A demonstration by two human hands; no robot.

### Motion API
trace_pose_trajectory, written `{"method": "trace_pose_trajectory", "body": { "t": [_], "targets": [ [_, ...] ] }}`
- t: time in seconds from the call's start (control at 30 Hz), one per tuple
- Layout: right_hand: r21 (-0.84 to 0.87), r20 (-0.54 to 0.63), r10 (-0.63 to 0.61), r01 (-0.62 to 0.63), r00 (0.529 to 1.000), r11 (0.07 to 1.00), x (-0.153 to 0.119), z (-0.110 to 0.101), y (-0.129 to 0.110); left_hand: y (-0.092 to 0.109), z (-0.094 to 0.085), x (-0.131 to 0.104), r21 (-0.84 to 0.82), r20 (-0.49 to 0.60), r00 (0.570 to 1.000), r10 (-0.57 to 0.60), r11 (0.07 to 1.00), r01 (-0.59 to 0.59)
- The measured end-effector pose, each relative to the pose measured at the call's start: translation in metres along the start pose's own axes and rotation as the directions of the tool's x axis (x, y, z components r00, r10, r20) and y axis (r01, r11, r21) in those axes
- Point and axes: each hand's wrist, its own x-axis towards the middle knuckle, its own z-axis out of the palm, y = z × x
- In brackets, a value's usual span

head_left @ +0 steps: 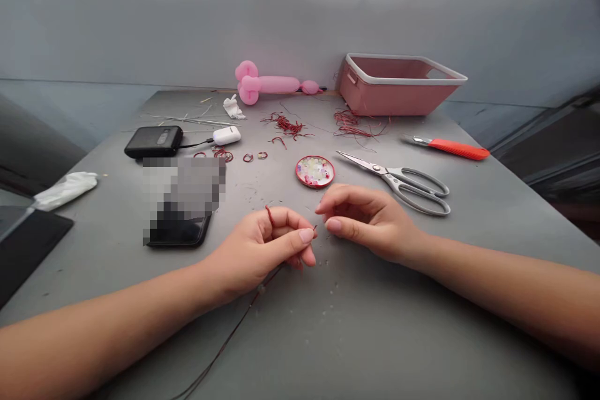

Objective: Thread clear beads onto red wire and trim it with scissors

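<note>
My left hand [276, 240] is closed in a pinch on a thin dark red cord [268, 215]. The cord crosses over the index finger, and a short tip of it pokes out past the thumb. Two dark strands run from beneath this hand to the lower edge of the view. Just to the right, my right hand [370, 219] is held with thumb and index finger apart and nothing visible between them. Beyond the hands lies a small round red-rimmed lid [315, 172] with beads in it. Grey-handled scissors [398, 181] rest beside my right hand.
A pink basket [398, 97] stands at the back near a pink balloon [276, 84]. Red cord pieces [288, 125] lie before them. An orange utility knife [454, 149] is at the right; a phone [180, 228], a black power bank [154, 140] and small red rings [247, 157] are at the left.
</note>
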Motion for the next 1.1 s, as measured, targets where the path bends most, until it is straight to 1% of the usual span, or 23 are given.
{"method": "trace_pose_trajectory", "body": {
  "t": [0.07, 0.17, 0.23, 0.3, 0.37, 0.4, 0.5, 0.57, 0.63, 0.7, 0.8, 0.97, 1.1],
  "targets": [
    [-0.079, 0.066, -0.082, 0.087, 0.994, 0.993, -0.001, 0.001, -0.001, 0.001, 0.001, 0.0, 0.022, 0.022, 1.0, -0.011, 1.0, 0.011],
    [-0.217, 0.169, -0.202, 0.237, 0.965, 0.947, -0.001, 0.0, -0.001, 0.001, 0.002, -0.001, 0.076, 0.039, 0.998, -0.045, 0.996, 0.042],
    [-0.306, 0.221, -0.246, 0.306, 0.944, 0.901, -0.001, 0.0, 0.0, 0.001, 0.003, -0.002, 0.126, 0.048, 0.997, -0.052, 0.991, 0.046],
    [-0.376, 0.238, -0.256, 0.332, 0.937, 0.865, -0.003, 0.0, 0.002, 0.001, 0.004, -0.004, 0.175, 0.059, 0.997, -0.046, 0.984, 0.035],
    [-0.397, 0.212, -0.239, 0.307, 0.948, 0.865, -0.005, 0.001, 0.005, 0.001, 0.004, -0.005, 0.204, 0.068, 0.997, -0.038, 0.979, 0.023],
    [-0.373, 0.185, -0.22, 0.275, 0.958, 0.886, -0.005, 0.001, 0.006, 0.002, 0.004, -0.005, 0.205, 0.073, 0.997, -0.029, 0.979, 0.013],
    [-0.198, 0.069, -0.138, 0.149, 0.988, 0.969, -0.006, 0.0, 0.009, 0.002, 0.004, -0.005, 0.158, 0.079, 0.997, 0.007, 0.987, -0.019],
    [-0.106, -0.007, -0.099, 0.098, 0.995, 0.99, -0.005, 0.0, 0.01, 0.001, 0.003, -0.003, 0.094, 0.072, 0.997, 0.024, 0.995, -0.031],
    [-0.088, -0.069, -0.085, 0.078, 0.994, 0.993, -0.004, 0.0, 0.009, 0.0, 0.002, -0.002, 0.029, 0.064, 0.998, 0.023, 0.999, -0.025],
    [-0.105, -0.105, -0.079, 0.068, 0.991, 0.992, -0.004, 0.0, 0.008, -0.001, 0.002, -0.001, -0.02, 0.054, 0.999, 0.01, 1.0, -0.008],
    [-0.129, -0.094, -0.062, 0.049, 0.994, 0.99, -0.007, 0.001, 0.007, 0.0, 0.003, -0.001, -0.037, 0.026, 0.999, -0.022, 0.999, 0.023],
    [-0.132, -0.02, -0.029, 0.026, 0.999, 0.991, -0.01, 0.0, 0.007, 0.002, 0.002, 0.0, 0.025, 0.081, 0.997, -0.002, 1.0, 0.0],
    [-0.099, -0.025, -0.039, 0.037, 0.999, 0.994, -0.008, 0.0, 0.008, 0.003, 0.001, 0.001, -0.008, 0.066, 0.997, -0.034, 0.999, 0.034]
  ]
}}
